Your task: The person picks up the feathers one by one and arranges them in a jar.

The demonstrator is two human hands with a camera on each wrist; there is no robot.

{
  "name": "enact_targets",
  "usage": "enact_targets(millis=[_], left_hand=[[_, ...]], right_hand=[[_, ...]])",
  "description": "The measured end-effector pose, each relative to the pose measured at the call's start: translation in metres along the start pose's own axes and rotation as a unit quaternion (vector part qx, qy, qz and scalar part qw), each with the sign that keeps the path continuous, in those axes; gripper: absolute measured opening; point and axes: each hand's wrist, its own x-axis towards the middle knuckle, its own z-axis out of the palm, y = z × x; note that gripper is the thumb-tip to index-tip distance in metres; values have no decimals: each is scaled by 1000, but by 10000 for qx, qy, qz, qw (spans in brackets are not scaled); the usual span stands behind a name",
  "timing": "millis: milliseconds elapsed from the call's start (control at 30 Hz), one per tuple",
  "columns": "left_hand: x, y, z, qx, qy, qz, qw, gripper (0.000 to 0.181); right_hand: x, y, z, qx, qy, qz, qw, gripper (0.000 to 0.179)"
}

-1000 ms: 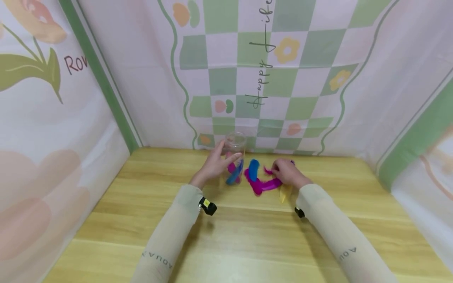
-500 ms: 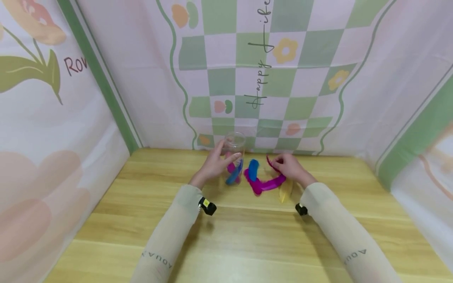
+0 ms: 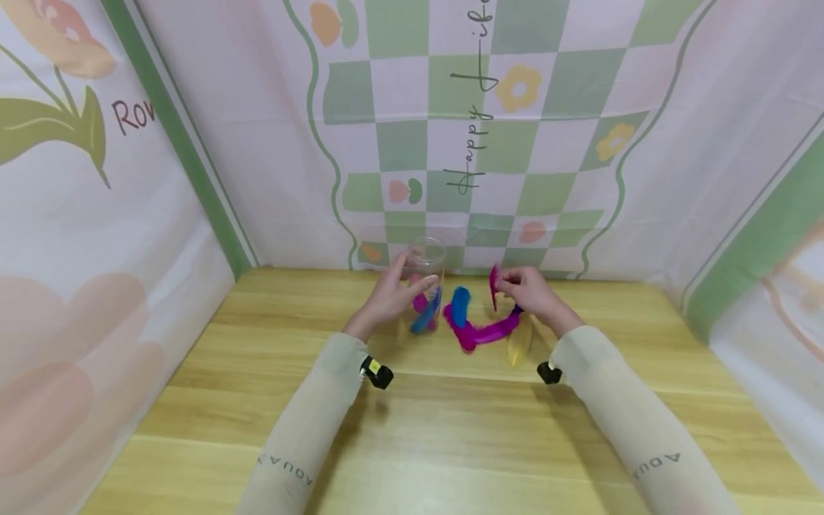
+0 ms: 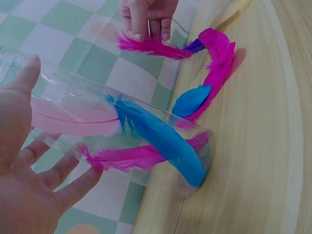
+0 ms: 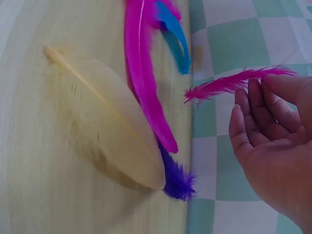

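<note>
My left hand (image 3: 386,299) grips a tall clear cup (image 3: 430,270), thumb on one side and fingers on the other; it stands upright at the back of the table. Inside lean a blue feather (image 4: 165,141), a pale pink feather (image 4: 73,117) and a magenta feather (image 4: 129,157). Right of the cup, my right hand (image 3: 531,293) pinches another magenta feather (image 5: 224,85) between thumb and fingertips, raised above the table. Below it lie magenta feathers (image 3: 494,332), a blue feather (image 3: 460,306), a purple feather (image 5: 178,181) and a beige feather (image 5: 107,119), partly overlapping.
The wood-grain table (image 3: 450,436) runs back to a hanging checked cloth (image 3: 402,146) right behind the cup and feathers. Printed cloth (image 3: 58,300) also hangs along the left and right sides.
My right hand has lifted the magenta feather off the others and turned it roughly upright. The purple and beige feathers show more now. My left hand stays on the cup.
</note>
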Motion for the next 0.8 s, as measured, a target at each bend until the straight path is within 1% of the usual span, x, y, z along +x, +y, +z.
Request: enact_targets(millis=[167,300,600,800], left_hand=[[1,0,0,-17,2,37,10000,65],[1,-1,-1,-12,-11,63,10000,65],[1,-2,-1,-41,-32,84,10000,67],[1,-2,-1,-42,-26,96,9999,67]], right_hand=[[-2,-8,-4,289,-103,180,9994,38],[-4,-13,-6,359,-184,303,9987,40],[-5,-24,-11,487,-250,359,9979,43],[-3,-36,-14,604,-180,347,9974,41]])
